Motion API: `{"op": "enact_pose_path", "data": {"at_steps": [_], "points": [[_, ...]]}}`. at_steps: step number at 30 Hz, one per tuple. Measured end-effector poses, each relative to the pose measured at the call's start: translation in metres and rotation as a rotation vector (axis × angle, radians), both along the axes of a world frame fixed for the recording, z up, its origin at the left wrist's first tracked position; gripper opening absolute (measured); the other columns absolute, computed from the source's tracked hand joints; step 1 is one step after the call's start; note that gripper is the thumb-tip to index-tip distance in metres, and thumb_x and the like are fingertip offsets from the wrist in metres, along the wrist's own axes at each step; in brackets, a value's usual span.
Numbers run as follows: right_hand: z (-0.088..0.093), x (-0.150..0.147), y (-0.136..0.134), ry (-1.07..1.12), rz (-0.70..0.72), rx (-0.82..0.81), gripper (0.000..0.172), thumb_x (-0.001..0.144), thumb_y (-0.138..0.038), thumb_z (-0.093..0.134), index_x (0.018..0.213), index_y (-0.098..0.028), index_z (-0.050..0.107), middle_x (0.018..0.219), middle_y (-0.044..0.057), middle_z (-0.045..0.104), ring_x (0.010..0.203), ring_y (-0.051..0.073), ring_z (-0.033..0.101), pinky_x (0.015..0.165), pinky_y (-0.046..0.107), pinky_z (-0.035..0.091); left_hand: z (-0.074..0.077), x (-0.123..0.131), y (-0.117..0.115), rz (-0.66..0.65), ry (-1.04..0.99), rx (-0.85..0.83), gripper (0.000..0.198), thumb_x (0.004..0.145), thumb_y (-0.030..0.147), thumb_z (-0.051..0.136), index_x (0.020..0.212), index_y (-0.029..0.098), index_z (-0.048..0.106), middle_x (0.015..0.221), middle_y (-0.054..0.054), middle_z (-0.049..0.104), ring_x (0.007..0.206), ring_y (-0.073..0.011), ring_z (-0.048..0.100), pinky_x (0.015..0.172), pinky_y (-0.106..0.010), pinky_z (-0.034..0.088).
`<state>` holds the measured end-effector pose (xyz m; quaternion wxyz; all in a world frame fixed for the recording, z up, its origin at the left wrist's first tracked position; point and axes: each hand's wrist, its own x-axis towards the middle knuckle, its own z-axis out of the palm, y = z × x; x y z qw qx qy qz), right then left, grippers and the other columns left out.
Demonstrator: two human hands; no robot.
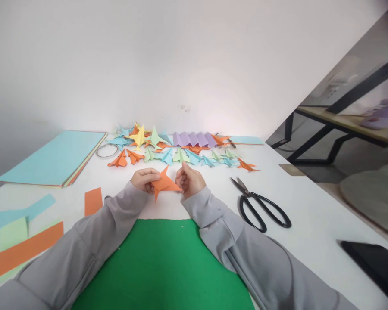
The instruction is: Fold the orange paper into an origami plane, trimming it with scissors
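An orange folded paper figure (164, 183) with pointed tips is held just above the white table (310, 206). My left hand (145, 178) pinches its left side with curled fingers. My right hand (189, 180) is closed on its right side, thumb up. Both arms wear grey sleeves. A green sheet (163, 267) lies on the table in front of me, under my forearms.
Several folded paper figures (168, 148) in orange, blue, green and yellow lie in rows behind my hands, with a purple pleated sheet (194, 138). Black scissors (261, 206) lie right. A coloured paper stack (54, 157), tape roll (107, 150), paper scraps (26, 245) left. A dark object (375, 265) lies at the near right.
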<state>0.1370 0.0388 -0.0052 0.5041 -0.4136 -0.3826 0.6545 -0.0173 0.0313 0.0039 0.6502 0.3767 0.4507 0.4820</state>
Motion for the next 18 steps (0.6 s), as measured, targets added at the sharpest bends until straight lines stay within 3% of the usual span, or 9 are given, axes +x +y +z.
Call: {"op": "enact_pose_path", "data": {"at_steps": [6,11,18], "points": [[0.002,-0.006,-0.016,-0.161,0.08,0.261,0.047,0.057,-0.051,0.071,0.04,-0.018,0.041,0.029,-0.007,0.038,0.028,0.004,0.027,0.031,0.02,0.015,0.003,-0.001,-0.004,-0.133,0.124,0.07,0.015,0.043,0.022,0.073,0.05,0.014,0.062,0.035,0.001,0.049,0.028,-0.0088,0.043,0.029,-0.019,0.029],[0.005,-0.007,-0.023,-0.154,0.125,0.222,0.044,0.058,-0.049,0.071,0.041,-0.018,0.045,0.028,-0.007,0.04,0.026,0.004,0.028,0.03,0.02,0.016,0.004,0.001,-0.01,-0.161,0.198,0.175,0.009,0.046,0.019,0.071,0.047,0.014,0.063,0.035,0.001,0.049,0.028,-0.0062,0.039,0.03,-0.018,0.025],[0.003,-0.006,-0.017,-0.105,0.06,0.142,0.048,0.064,-0.058,0.063,0.043,-0.018,0.047,0.026,-0.004,0.043,0.023,0.005,0.031,0.027,0.019,0.018,0.001,0.006,-0.012,-0.086,0.033,0.22,0.022,0.047,0.022,0.077,0.065,0.012,0.069,0.057,-0.005,0.066,0.047,-0.0125,0.056,0.041,-0.021,0.041]]}}
